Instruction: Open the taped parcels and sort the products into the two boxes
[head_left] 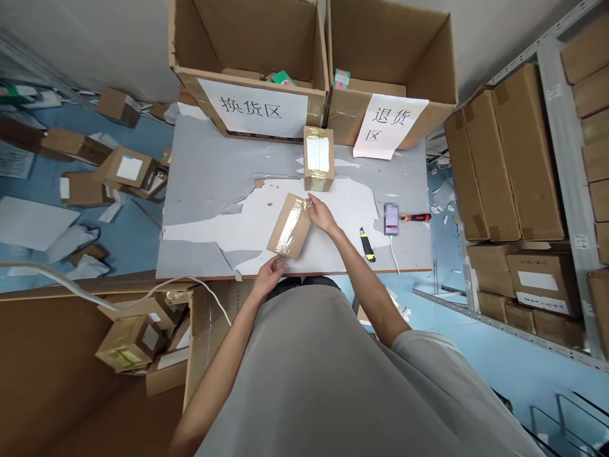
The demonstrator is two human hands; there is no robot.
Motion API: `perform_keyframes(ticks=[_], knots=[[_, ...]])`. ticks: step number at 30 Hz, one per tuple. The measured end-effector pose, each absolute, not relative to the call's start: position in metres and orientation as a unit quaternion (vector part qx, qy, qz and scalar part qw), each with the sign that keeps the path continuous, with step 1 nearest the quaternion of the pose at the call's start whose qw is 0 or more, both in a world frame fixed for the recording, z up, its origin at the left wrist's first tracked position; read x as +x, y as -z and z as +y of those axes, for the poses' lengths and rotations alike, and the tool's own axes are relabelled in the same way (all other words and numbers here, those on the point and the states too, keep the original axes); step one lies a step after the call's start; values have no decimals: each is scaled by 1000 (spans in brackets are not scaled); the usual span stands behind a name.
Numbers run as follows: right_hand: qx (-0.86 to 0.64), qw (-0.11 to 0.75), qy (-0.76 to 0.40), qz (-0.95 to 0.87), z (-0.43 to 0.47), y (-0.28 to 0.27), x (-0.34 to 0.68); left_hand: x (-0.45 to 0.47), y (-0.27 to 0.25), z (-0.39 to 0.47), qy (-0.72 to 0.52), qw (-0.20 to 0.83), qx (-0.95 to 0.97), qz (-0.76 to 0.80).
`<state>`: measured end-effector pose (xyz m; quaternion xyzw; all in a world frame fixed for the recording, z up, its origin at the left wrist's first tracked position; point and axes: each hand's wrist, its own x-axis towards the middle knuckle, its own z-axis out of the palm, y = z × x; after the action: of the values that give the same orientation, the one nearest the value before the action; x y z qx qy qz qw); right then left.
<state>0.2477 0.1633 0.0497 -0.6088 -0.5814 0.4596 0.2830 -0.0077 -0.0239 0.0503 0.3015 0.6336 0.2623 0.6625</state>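
A small brown cardboard box (290, 227) with shiny clear tape along its top lies at a slant near the front of the table, between my two hands. My left hand (269, 277) grips its lower end near the front edge, fingertips partly hidden by the box. At the upper right corner, my right hand (321, 214) holds the box with thumb and fingers closed on it. Just behind stands a second taped carton (319, 158) with a white label. To the right of my right forearm lies a yellow and black utility knife (366, 245).
Two large open cartons (266, 105) (394, 114) with paper signs stand at the table's back. A phone (391, 219) on a cable and a red-black handled tool (416, 218) lie right. Boxes (128, 168) litter the left floor; a bin carton (52, 355) stands lower left, shelving (564, 158) right.
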Motion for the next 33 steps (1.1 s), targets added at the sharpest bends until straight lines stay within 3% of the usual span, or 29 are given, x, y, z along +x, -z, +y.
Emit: perform_keyframes(ticks=[5, 12, 22, 33], knots=[[-655, 294, -434, -544, 62, -53, 287, -21, -45, -30, -282, 645, 297, 645], [-687, 298, -498, -438, -42, -52, 303, -35, -37, -11, -253, 630, 343, 649], [-696, 271, -542, -385, -5, -35, 287, -18, -24, 12, -244, 596, 332, 689], [-706, 281, -483, -435, 1, -52, 310, -22, -33, 29, -327, 536, 329, 705]])
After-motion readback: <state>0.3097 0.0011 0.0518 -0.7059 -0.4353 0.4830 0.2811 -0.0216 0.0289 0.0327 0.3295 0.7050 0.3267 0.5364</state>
